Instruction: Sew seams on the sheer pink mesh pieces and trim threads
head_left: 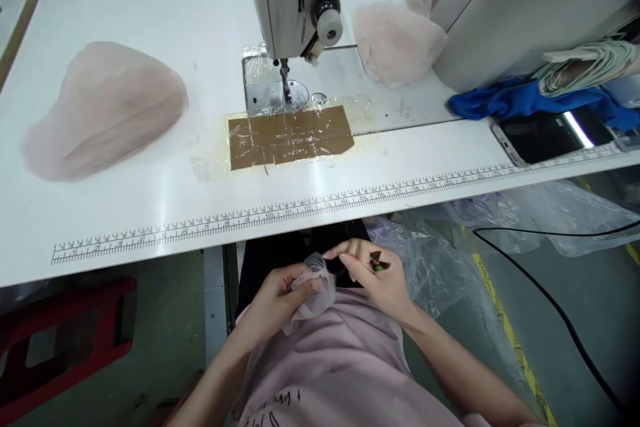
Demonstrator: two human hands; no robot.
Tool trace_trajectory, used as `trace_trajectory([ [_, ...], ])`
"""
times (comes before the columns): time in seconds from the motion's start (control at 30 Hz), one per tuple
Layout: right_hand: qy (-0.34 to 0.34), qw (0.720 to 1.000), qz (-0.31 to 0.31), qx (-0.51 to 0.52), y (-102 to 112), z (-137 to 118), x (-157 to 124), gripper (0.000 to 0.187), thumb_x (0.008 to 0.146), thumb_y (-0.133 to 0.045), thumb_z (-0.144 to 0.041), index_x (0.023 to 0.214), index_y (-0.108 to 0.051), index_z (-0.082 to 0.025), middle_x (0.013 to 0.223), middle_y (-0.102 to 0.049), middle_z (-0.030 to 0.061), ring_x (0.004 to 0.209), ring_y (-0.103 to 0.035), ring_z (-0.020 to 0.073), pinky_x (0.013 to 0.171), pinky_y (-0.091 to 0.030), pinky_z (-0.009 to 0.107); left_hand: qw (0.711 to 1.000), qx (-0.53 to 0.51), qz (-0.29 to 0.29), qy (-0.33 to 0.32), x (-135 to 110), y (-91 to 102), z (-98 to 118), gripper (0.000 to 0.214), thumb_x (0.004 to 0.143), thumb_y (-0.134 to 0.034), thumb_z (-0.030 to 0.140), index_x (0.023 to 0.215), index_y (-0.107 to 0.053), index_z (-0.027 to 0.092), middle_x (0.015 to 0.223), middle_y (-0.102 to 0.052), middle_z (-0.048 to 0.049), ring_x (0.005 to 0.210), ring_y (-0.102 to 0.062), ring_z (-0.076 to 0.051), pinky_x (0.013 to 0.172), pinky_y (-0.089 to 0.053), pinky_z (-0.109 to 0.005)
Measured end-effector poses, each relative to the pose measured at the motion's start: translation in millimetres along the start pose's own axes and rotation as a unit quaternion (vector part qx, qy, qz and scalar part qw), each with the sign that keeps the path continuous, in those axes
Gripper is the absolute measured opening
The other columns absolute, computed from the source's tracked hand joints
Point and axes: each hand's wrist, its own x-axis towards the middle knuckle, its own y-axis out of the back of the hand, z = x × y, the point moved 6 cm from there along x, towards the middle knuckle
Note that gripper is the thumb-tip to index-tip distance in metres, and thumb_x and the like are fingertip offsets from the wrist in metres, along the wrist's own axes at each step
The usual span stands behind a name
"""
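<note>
Over my lap, below the table edge, my left hand (287, 290) pinches a gathered piece of sheer whitish fabric (319, 300) between thumb and fingers. Just right of the fabric is my right hand (380, 273), its index finger and thumb reaching toward the fabric's edge. Tucked in the right hand is a small green-and-dark tool (380, 263), mostly hidden, so its exact kind does not show. Whether the right fingertips pinch a thread is too small to tell.
A sewing machine (300, 7) stands on the white table (125, 207), which has a printed ruler (270, 215). Sheer pink fabric lies left (115, 107) and right (395, 43) of the needle. A phone (550, 133) rests by a blue cloth (500, 99). A red stool (65, 340) stands below.
</note>
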Motion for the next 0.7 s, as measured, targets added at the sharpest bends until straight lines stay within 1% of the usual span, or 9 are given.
trace_trajectory([
  [0.07, -0.046, 0.994, -0.031, 0.094, -5.2, 3.5, 0.3, 0.041, 0.094, -0.052, -0.022, 0.062, -0.025, -0.022, 0.057, -0.039, -0.0056, 0.059, -0.056, 0.0126, 0.058, -0.042, 0.026, 1.000, -0.009, -0.009, 0.006, -0.4, 1.4, -1.6, 0.038, 0.082, -0.062, 0.051, 0.074, -0.059, 0.014, 0.063, -0.042, 0.0027, 0.058, -0.033, -0.009, 0.053, -0.026, -0.023],
  [0.1, -0.056, 0.992, -0.044, 0.105, -6.9, 4.9, 0.9, 0.042, 0.094, -0.052, -0.023, 0.063, -0.025, -0.023, 0.058, -0.036, -0.0064, 0.053, -0.051, 0.0106, 0.055, -0.040, 0.025, 1.000, -0.012, -0.013, 0.007, -1.2, 2.1, -1.7, 0.039, 0.082, -0.062, 0.051, 0.073, -0.059, 0.014, 0.063, -0.042, 0.0027, 0.057, -0.033, -0.009, 0.053, -0.026, -0.023],
  [0.17, -0.040, 0.996, -0.066, 0.041, -8.7, 5.6, 2.9, 0.041, 0.094, -0.051, -0.023, 0.063, -0.024, -0.023, 0.059, -0.033, -0.0068, 0.049, -0.039, 0.0080, 0.050, -0.032, 0.023, 1.000, -0.016, -0.025, 0.008, -3.4, 2.2, -0.9, 0.038, 0.083, -0.061, 0.051, 0.074, -0.060, 0.014, 0.062, -0.042, 0.0028, 0.057, -0.033, -0.009, 0.053, -0.026, -0.023],
  [0.23, 0.003, 0.992, -0.097, -0.076, -12.8, 4.2, 3.8, 0.038, 0.093, -0.050, -0.022, 0.063, -0.026, -0.022, 0.061, -0.032, -0.0060, 0.052, -0.032, 0.0086, 0.050, -0.027, 0.024, 0.999, -0.025, -0.037, 0.009, -5.4, 1.0, 0.0, 0.036, 0.084, -0.061, 0.049, 0.075, -0.060, 0.014, 0.063, -0.044, 0.0025, 0.058, -0.034, -0.009, 0.053, -0.028, -0.022],
  [0.3, 0.034, 0.981, -0.120, -0.152, -18.5, 3.1, 2.7, 0.035, 0.093, -0.047, -0.021, 0.064, -0.027, -0.022, 0.061, -0.032, -0.0055, 0.053, -0.030, 0.0094, 0.051, -0.025, 0.025, 0.999, -0.024, -0.036, 0.011, -6.0, -0.2, -0.5, 0.034, 0.085, -0.061, 0.047, 0.075, -0.060, 0.014, 0.065, -0.045, 0.0022, 0.058, -0.036, -0.009, 0.053, -0.028, -0.022],
  [0.47, 0.049, 0.965, -0.139, -0.217, -20.9, 9.9, -1.2, 0.032, 0.090, -0.052, -0.032, 0.063, -0.037, -0.023, 0.060, -0.041, -0.0040, 0.053, -0.037, 0.0108, 0.051, -0.030, 0.024, 0.999, 0.016, -0.050, -0.009, -7.7, -5.7, -0.9, 0.035, 0.089, -0.056, 0.045, 0.072, -0.056, 0.014, 0.065, -0.045, 0.0022, 0.058, -0.036, -0.009, 0.052, -0.027, -0.022],
  [0.53, 0.036, 0.959, -0.079, -0.269, 0.1, 18.1, 2.0, 0.036, 0.090, -0.049, -0.037, 0.060, -0.037, -0.023, 0.056, -0.041, -0.0043, 0.049, -0.036, 0.0107, 0.048, -0.030, 0.024, 0.999, 0.022, -0.043, -0.018, -11.4, -2.1, 1.7, 0.036, 0.089, -0.056, 0.046, 0.072, -0.057, 0.014, 0.065, -0.043, 0.0023, 0.057, -0.035, -0.009, 0.051, -0.026, -0.022],
  [0.63, -0.013, 0.952, 0.010, -0.306, 42.9, 32.9, 4.2, 0.039, 0.093, -0.044, -0.032, 0.059, -0.028, -0.024, 0.051, -0.031, -0.0062, 0.046, -0.026, 0.0100, 0.046, -0.025, 0.025, 1.000, 0.017, -0.002, -0.021, -16.7, 10.5, 7.2, 0.036, 0.088, -0.058, 0.047, 0.072, -0.059, 0.015, 0.064, -0.043, 0.0021, 0.056, -0.034, -0.008, 0.049, -0.024, -0.022],
  [0.7, -0.043, 0.947, 0.020, -0.318, 61.1, 39.3, 1.4, 0.037, 0.091, -0.051, -0.033, 0.059, -0.034, -0.023, 0.052, -0.039, -0.0057, 0.045, -0.029, 0.0091, 0.045, -0.026, 0.024, 0.999, 0.010, 0.024, -0.019, -17.2, 17.5, 10.9, 0.033, 0.087, -0.060, 0.046, 0.075, -0.062, 0.015, 0.067, -0.048, 0.0005, 0.058, -0.038, -0.010, 0.050, -0.028, -0.022],
])
